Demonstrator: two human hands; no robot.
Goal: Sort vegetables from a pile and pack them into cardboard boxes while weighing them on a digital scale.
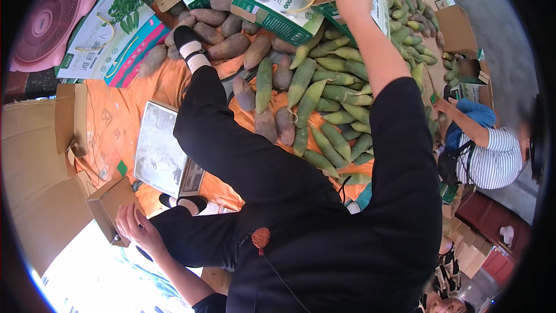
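Observation:
At the top, my right hand (353, 6) is closed on the upper edge of an open green-and-white carton (379, 3), beside a second open carton (278, 8) with a yellow cord handle. Long green radishes (333, 95) lie heaped just below these cartons. Dusty purple-brown root vegetables (231, 46) spread to their left. Down at the lower left, my left hand (139, 229) hangs with its fingers apart, holding nothing. It is nearest to a small open brown cardboard box (113, 206); whether it touches the box I cannot tell.
A flat metal weighing scale (159, 148) rests on the orange sheet (110, 122) by my feet. Printed cartons (101, 29) and a pink fan (55, 17) stand at the upper left. To the right, a person in a striped shirt (492, 159) crouches near more radishes.

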